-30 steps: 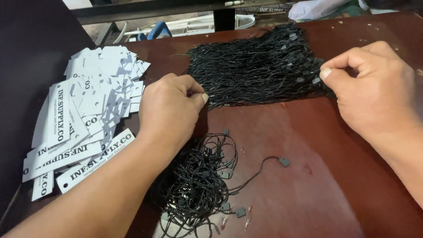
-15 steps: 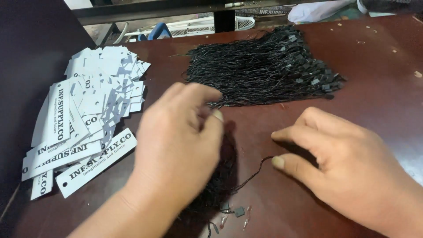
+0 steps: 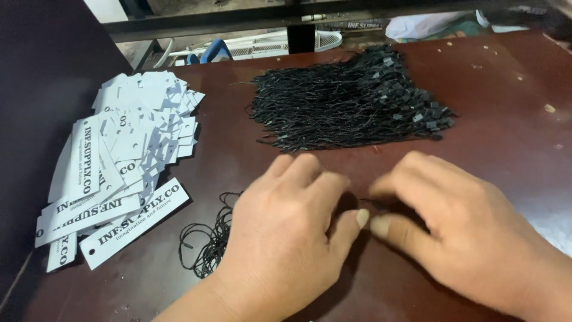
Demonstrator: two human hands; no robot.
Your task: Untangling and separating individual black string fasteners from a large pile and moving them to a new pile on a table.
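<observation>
Dark red-brown wooden table, bare toward its right edge. Large bundle of black tag strings lies beyond my hands; white card tags left. My left hand covers the small loose tangle of black strings; my right hand meets it thumb to thumb (whether either pinches a string, I cannot tell).

loose black strings | tangled, flat on table | partly under hands
</observation>
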